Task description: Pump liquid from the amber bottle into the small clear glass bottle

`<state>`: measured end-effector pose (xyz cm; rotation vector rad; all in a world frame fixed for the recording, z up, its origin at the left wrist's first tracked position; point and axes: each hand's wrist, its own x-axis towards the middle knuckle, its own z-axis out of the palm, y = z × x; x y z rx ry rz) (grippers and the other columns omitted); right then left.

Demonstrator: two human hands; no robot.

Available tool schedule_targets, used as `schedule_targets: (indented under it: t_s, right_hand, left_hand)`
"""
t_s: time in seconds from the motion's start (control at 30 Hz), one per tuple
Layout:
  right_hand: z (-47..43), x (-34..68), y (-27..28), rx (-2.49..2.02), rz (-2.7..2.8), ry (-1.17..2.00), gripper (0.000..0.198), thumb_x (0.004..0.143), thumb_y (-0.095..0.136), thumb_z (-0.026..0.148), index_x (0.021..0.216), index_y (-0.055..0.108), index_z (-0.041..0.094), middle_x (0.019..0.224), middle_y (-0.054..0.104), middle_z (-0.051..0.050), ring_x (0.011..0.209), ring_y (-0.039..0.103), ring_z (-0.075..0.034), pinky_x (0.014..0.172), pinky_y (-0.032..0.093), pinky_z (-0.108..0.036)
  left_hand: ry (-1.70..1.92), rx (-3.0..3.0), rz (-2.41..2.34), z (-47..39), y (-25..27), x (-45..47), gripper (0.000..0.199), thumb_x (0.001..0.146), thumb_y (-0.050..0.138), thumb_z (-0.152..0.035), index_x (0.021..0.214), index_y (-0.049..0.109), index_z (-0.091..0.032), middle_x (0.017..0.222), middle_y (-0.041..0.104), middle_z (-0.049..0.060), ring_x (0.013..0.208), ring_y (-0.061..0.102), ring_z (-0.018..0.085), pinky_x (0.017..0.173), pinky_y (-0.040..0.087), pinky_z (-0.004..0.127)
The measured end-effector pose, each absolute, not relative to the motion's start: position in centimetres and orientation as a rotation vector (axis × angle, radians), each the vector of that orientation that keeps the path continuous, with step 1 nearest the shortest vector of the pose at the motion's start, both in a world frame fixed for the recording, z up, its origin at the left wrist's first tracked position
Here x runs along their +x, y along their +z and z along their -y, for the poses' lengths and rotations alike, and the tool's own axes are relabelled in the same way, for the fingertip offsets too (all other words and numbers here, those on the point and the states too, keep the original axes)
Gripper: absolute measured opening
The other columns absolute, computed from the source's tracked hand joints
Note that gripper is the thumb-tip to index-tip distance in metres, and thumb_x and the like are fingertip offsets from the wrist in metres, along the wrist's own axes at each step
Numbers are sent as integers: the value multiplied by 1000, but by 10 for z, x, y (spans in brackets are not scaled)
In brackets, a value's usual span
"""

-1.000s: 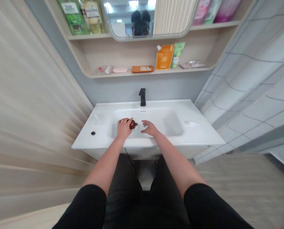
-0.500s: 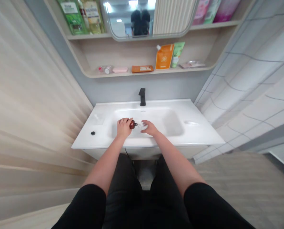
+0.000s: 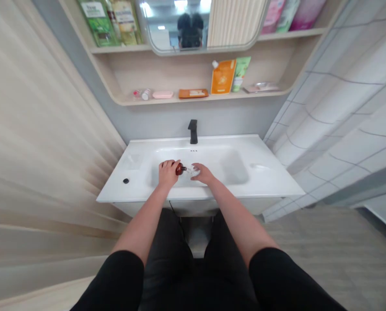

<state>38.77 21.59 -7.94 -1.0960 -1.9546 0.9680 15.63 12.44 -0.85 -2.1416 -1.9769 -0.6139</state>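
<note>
Currently in left hand (image 3: pixel 168 173): brown bottle (image 3: pixel 179 169), laid over on its side, fingers wrapped round its body, dark neck (image 3: pixel 184 169) pointing right. In right hand (image 3: pixel 204 174): small clear vessel (image 3: pixel 195 171), fingers curled about it, exact shape too fine to tell. Both over near half of white basin (image 3: pixel 232 166), neck and vessel close together; touching or apart, impossible to tell. On counter (image 3: pixel 139 183), left: small round black piece (image 3: pixel 126 181). Far side, middle: black tap (image 3: pixel 193 131). Handling advice: line up neck with vessel, tilt gently, squeeze neither, stay above basin against drips.
</note>
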Motion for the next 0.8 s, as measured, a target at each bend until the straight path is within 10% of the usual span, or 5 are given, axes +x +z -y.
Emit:
schedule_targets:
  t_s: [0.8]
  right_hand:
    - [-212,386,-71,-1139,1972,964,88,55,103,21,137,72,24,124,77,-8,113,73,-29,107,57,-45]
  left_hand:
    - [-584,-2150,2008,-121,-2,160,60,96,61,-18,154,67,-29,143,70,15,134,59,36,117,38,53]
